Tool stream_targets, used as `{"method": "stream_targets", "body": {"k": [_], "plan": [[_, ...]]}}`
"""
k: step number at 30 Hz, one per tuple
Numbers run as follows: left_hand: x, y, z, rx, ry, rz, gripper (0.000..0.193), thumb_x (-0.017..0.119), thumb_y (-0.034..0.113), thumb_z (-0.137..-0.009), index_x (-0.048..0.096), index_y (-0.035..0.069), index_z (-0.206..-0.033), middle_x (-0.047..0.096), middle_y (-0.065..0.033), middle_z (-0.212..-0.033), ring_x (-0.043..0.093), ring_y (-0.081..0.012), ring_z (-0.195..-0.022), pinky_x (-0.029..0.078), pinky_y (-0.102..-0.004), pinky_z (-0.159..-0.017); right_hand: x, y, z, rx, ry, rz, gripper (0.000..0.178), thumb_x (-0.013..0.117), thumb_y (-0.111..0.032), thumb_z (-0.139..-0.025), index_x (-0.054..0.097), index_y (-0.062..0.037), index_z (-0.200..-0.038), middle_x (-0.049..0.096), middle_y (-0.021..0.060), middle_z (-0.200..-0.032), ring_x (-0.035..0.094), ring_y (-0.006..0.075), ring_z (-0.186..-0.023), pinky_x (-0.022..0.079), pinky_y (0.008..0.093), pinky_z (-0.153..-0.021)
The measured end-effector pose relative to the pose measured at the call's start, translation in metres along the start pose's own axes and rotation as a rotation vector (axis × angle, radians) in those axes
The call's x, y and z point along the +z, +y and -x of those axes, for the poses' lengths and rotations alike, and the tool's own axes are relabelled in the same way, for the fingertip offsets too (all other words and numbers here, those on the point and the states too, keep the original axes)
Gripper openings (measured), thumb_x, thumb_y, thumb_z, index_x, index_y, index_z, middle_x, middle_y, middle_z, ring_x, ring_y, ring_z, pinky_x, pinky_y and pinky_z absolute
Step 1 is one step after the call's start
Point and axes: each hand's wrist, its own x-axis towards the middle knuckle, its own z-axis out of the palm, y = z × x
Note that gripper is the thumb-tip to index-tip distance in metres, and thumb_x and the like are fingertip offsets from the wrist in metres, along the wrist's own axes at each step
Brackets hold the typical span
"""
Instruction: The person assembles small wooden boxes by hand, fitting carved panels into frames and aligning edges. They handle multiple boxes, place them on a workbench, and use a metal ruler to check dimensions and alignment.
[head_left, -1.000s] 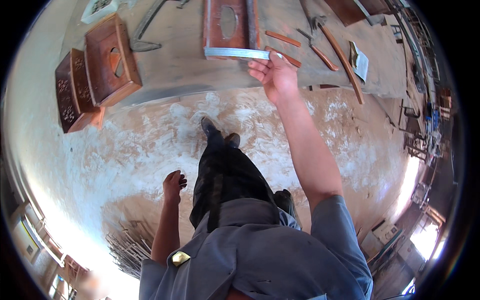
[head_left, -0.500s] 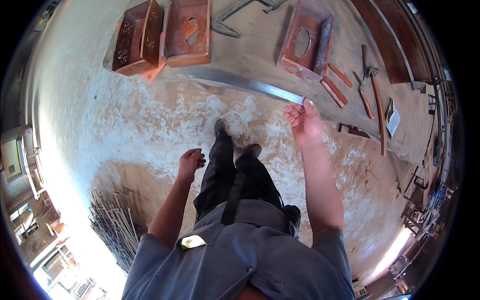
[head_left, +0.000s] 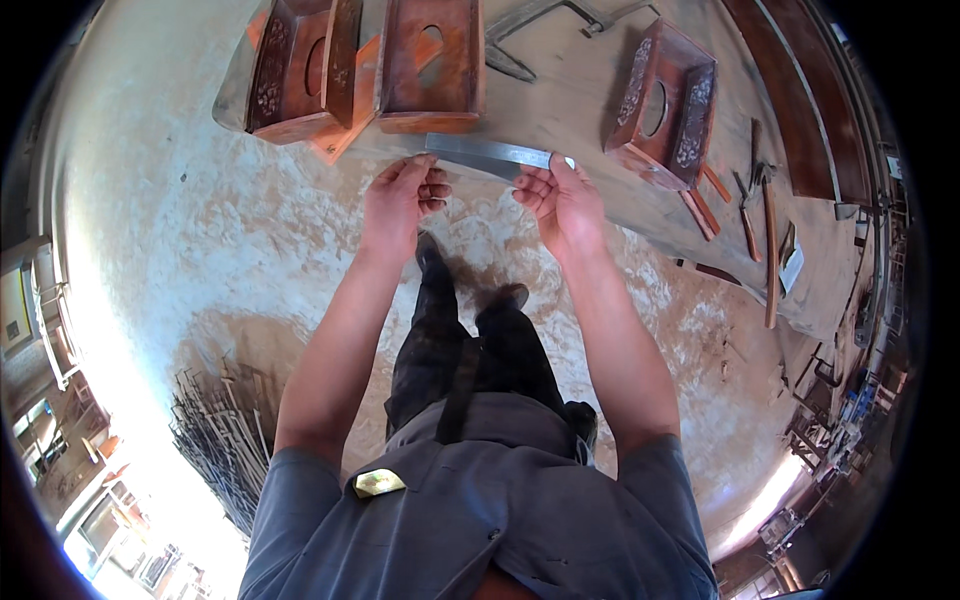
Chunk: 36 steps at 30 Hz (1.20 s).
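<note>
A flat, silvery metal strip (head_left: 487,149) spans the gap between my hands, just off the near edge of the workbench. My right hand (head_left: 567,205) pinches its right end between thumb and fingers. At the other end, my left hand (head_left: 397,203) has thumb and forefinger closed at the strip's lower corner, the remaining fingers curled. Beyond the strip lies a reddish-brown wooden box (head_left: 430,112) with an oval hole in its panel. A second box (head_left: 290,128) with pale floral inlay sits to its left, on an orange board (head_left: 335,146).
A third inlaid box (head_left: 655,165) stands at the right on the grey workbench (head_left: 560,110). Past it lie pliers (head_left: 748,215) and a long wooden-handled tool (head_left: 771,260). A metal clamp (head_left: 515,62) lies at the back. Thin rods (head_left: 225,420) are heaped on the floor at left.
My left hand has risen from beside my leg to the strip's left end. My right hand has moved left with the strip. The view has shifted slightly, bringing the boxes rightward.
</note>
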Motion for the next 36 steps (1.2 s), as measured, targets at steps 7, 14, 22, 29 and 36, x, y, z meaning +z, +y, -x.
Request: {"method": "stream_targets", "body": {"k": [7, 14, 22, 29, 36], "plan": [[0.004, 0.024, -0.013, 0.011, 0.030, -0.035, 0.018, 0.060, 0.020, -0.093, 0.063, 0.003, -0.098, 0.065, -0.0057, -0.082, 0.064, -0.0162, -0.070, 0.049, -0.0288, -0.061, 0.014, 0.007, -0.018, 0.021, 0.025, 0.006, 0.017, 0.047, -0.020, -0.101, 0.049, -0.0030, -0.100, 0.066, 0.0147, -0.086, 0.066, 0.0237, -0.074, 0.056, 0.0359, -0.063], [0.001, 0.031, -0.024, 0.096, 0.067, 0.006, 0.016, 0.062, 0.019, -0.092, 0.060, 0.005, -0.085, 0.063, -0.0045, -0.078, 0.062, -0.0138, -0.066, 0.046, -0.0264, -0.057, 0.032, 0.007, -0.026, 0.031, -0.039, 0.029, 0.019, 0.046, -0.020, -0.101, 0.052, -0.0024, -0.101, 0.066, 0.0140, -0.089, 0.064, 0.0238, -0.076, 0.055, 0.0360, -0.066], [-0.006, 0.036, -0.033, 0.146, 0.077, 0.053, 0.013, 0.061, 0.016, -0.093, 0.060, 0.007, -0.084, 0.063, -0.0047, -0.076, 0.061, -0.0137, -0.065, 0.045, -0.0260, -0.054, 0.042, 0.011, -0.034, 0.055, -0.047, 0.046, 0.022, 0.048, -0.021, -0.101, 0.054, -0.0010, -0.097, 0.065, 0.0128, -0.087, 0.064, 0.0230, -0.076, 0.055, 0.0361, -0.067], [-0.009, 0.038, -0.031, 0.143, 0.099, 0.047, 0.013, 0.062, 0.016, -0.093, 0.060, 0.006, -0.084, 0.063, -0.0051, -0.076, 0.062, -0.0143, -0.065, 0.045, -0.0257, -0.053, 0.046, 0.014, -0.035, 0.056, -0.052, 0.036, 0.022, 0.047, -0.021, -0.101, 0.056, -0.0010, -0.096, 0.065, 0.0114, -0.086, 0.064, 0.0225, -0.075, 0.054, 0.0358, -0.066], [-0.013, 0.040, -0.034, 0.141, 0.080, 0.033, 0.011, 0.061, 0.017, -0.093, 0.061, 0.006, -0.090, 0.065, -0.0053, -0.079, 0.063, -0.0165, -0.068, 0.048, -0.0280, -0.060, 0.050, 0.013, -0.036, 0.064, -0.036, 0.019, 0.022, 0.047, -0.020, -0.101, 0.054, 0.0002, -0.096, 0.063, 0.0126, -0.086, 0.063, 0.0225, -0.072, 0.054, 0.0353, -0.064]]}}
